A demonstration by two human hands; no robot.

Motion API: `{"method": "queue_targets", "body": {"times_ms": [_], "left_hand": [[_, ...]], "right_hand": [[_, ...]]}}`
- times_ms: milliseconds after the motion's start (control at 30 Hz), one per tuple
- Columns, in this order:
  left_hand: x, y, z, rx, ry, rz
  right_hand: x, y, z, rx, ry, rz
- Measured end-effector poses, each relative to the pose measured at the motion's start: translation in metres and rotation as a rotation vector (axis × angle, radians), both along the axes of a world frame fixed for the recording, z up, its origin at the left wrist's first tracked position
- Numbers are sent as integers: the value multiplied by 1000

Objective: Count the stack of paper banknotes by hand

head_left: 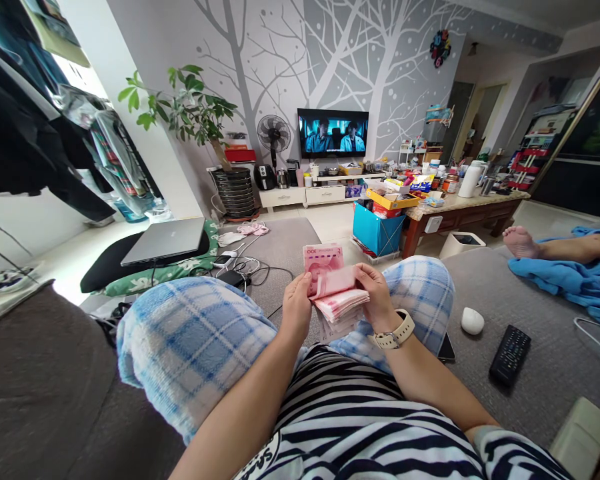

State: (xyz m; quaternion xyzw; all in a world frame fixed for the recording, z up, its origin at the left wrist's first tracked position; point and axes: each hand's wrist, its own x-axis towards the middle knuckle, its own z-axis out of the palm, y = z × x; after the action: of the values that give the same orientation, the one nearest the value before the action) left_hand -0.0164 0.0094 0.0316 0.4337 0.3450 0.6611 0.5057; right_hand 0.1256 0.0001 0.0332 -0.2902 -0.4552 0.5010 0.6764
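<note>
A stack of red banknotes [341, 301] is held between my two hands above my lap. My left hand [296, 301] grips the stack at its left edge, fingers wrapped round it. On the other side my right hand [378, 297] pinches the upper right corner of a folded-over note. One note marked 100 [323, 257] stands upright behind the rest, toward the top. The lower notes fan out toward me. A cream watch [396, 333] is on my right wrist. The undersides of both hands' grips are partly hidden.
Right of my knee, a white mouse [473, 321] and a black remote control [510, 355] lie on the grey sofa. A laptop [165, 240] and tangled cables [253, 267] are at left. Another person's foot [519, 241] rests at right. A cluttered table [480, 205] stands ahead.
</note>
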Motion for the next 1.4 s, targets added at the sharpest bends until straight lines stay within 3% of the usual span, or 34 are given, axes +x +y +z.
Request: {"method": "queue_targets", "body": {"times_ms": [133,267,633,733,933,1067,1400], "left_hand": [[0,0,-1,-16,-43,-76],[1,0,0,-32,-84,-134],[2,-2,2,-67,-57,-162],[2,-1,1,-54,-65,-136],[0,1,-1,-2,27,78],[-1,0,0,-17,59,142],[0,0,0,10,6,23]], "right_hand": [[0,1,0,6,-3,17],[0,4,-3,-41,1,-53],[-1,3,-2,-78,10,7],[-1,3,-1,-81,25,25],[0,0,-1,-65,7,16],[-1,-1,0,-80,-2,16],[-1,3,-3,-65,11,18]]}}
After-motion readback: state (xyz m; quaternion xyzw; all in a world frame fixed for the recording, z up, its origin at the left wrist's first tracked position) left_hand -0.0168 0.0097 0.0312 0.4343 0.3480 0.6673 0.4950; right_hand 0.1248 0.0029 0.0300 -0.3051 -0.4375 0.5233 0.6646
